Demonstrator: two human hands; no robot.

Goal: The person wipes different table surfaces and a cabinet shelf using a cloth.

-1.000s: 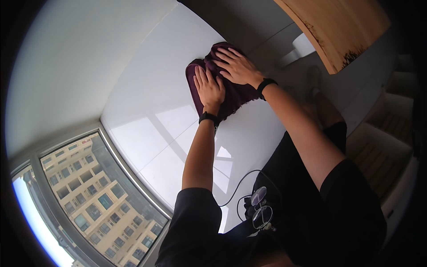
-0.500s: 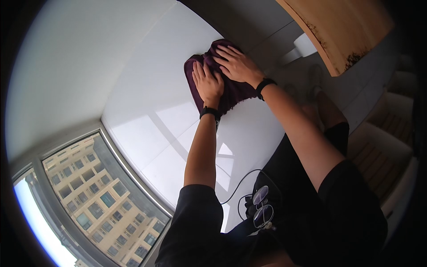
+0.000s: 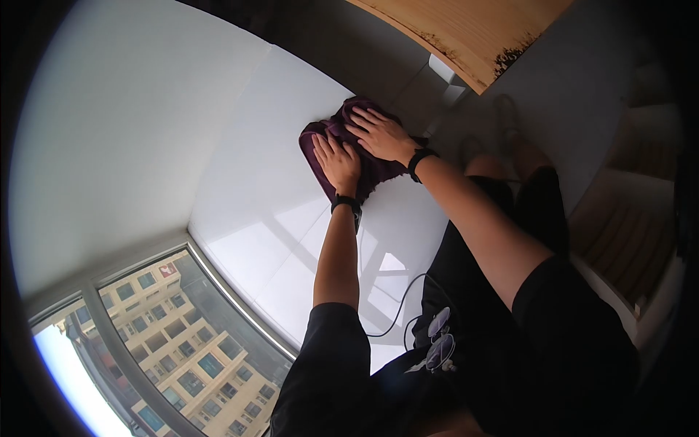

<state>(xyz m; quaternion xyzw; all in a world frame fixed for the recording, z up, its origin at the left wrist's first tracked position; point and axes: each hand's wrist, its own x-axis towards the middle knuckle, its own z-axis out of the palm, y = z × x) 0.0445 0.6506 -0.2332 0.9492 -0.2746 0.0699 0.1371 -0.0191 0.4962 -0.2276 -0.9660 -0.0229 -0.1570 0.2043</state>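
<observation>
A dark purple cloth (image 3: 375,172) with a frayed near edge lies bunched on a glossy white ledge (image 3: 251,171), close to the ledge's far end. Flat on its left part rests my left hand (image 3: 338,166), fingers stretched forward. My right hand (image 3: 383,137) presses on the right part, palm down with the fingers spread. Both hands wear a dark band at the wrist. Whatever is under the cloth is hidden.
A window (image 3: 193,349) borders the ledge at lower left, and a pale wall (image 3: 138,138) rises along its left side. Beyond the ledge is a wooden tabletop (image 3: 477,36). Glasses (image 3: 440,351) hang at my chest, near a thin black cable (image 3: 401,309).
The view has tilted and shifted, so the wooden tabletop sits further left and the cloth's far end lower. Both hands stay flat on the cloth.
</observation>
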